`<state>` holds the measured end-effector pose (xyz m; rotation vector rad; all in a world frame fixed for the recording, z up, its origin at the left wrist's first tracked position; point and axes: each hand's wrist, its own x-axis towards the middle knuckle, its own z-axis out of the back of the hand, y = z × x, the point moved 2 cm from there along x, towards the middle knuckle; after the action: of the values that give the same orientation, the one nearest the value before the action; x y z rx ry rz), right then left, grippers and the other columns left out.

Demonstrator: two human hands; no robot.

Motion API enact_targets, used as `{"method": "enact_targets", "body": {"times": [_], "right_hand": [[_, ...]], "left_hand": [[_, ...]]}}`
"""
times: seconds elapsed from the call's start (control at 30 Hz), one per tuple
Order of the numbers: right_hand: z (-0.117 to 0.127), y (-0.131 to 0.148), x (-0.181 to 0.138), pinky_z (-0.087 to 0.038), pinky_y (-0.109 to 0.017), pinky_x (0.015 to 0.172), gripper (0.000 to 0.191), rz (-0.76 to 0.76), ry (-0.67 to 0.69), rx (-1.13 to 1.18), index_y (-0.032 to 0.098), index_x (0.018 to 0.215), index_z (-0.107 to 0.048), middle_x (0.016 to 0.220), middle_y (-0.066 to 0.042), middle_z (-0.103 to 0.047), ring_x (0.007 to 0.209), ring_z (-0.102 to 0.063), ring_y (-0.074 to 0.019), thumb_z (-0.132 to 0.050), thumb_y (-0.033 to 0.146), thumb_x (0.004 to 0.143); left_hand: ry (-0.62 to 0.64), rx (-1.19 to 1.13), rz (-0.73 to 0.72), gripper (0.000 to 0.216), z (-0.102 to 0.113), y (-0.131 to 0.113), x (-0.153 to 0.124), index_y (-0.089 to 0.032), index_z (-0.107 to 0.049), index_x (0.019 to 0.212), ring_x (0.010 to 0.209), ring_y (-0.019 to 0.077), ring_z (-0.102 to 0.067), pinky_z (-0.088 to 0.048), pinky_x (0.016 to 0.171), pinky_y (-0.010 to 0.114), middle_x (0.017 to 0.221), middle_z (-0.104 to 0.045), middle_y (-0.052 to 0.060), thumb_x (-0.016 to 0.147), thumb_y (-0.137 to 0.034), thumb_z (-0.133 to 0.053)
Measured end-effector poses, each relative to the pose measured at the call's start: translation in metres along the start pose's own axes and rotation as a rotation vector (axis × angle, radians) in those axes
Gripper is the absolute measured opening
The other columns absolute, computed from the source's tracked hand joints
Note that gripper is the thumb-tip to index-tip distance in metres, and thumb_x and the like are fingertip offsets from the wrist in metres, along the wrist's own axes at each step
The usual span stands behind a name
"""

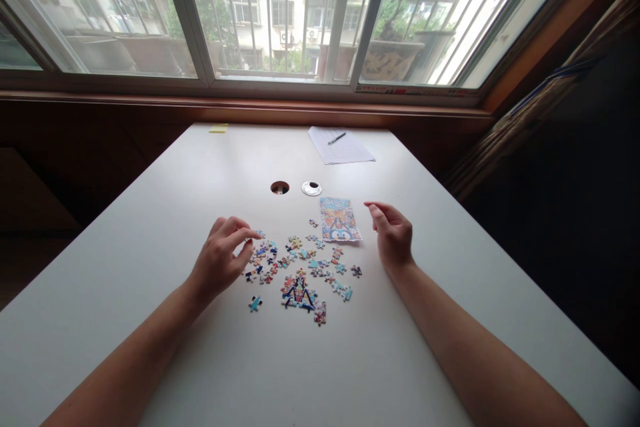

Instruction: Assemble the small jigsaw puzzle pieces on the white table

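Note:
My left hand is over the left side of a spread of loose jigsaw pieces. Its index finger reaches out to a small piece at the upper left edge, thumb apart from it. My right hand rests right of the picture card, fingers curled in and thumb near the index finger; anything inside is hidden. Nearest me lies a joined patch of puzzle with dark blue lines, a pink-toned piece at its lower right corner. A light blue piece lies apart on the left.
The white table has a round cable hole, with its metal cover beside it. Farther back are paper sheets with a pen on top, and yellow sticky notes. A barred window rises behind.

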<state>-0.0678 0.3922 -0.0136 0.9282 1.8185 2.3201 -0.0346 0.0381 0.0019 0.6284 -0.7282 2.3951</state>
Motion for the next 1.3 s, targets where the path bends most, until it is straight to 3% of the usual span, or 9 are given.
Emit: {"method": "enact_targets", "body": {"times": [0.5,0.93,1.3], "right_hand": [[-0.001,0.000,0.000,-0.039,-0.026,0.055,0.025,0.001,0.015,0.012,0.018,0.097,-0.077,0.065,0.002,-0.058,0.058,-0.047,-0.0117,-0.064,0.038,0.088],[0.000,0.001,0.000,-0.040,-0.026,0.055,0.026,0.001,0.023,-0.001,0.018,0.097,-0.076,0.065,0.002,-0.057,0.058,-0.047,-0.0122,-0.063,0.039,0.089],[0.000,0.000,-0.001,-0.040,-0.026,0.055,0.025,-0.003,0.018,0.004,0.018,0.096,-0.077,0.065,0.002,-0.057,0.058,-0.046,-0.0117,-0.063,0.038,0.089]], "left_hand": [[0.277,0.146,-0.008,0.035,-0.014,0.009,-0.007,-0.034,-0.071,0.116,0.113,0.0281,-0.046,-0.048,0.098,0.047,0.124,-0.057,0.005,0.094,-0.015,-0.052],[0.247,0.162,0.029,0.022,-0.013,0.010,-0.007,-0.029,-0.072,0.111,0.114,0.0283,-0.048,-0.047,0.099,0.047,0.121,-0.059,0.007,0.097,-0.028,-0.055],[0.219,0.140,0.060,0.022,-0.011,0.012,-0.005,-0.027,-0.072,0.110,0.107,0.0262,-0.053,-0.048,0.097,0.044,0.113,-0.066,0.006,0.096,-0.025,-0.054]]}}
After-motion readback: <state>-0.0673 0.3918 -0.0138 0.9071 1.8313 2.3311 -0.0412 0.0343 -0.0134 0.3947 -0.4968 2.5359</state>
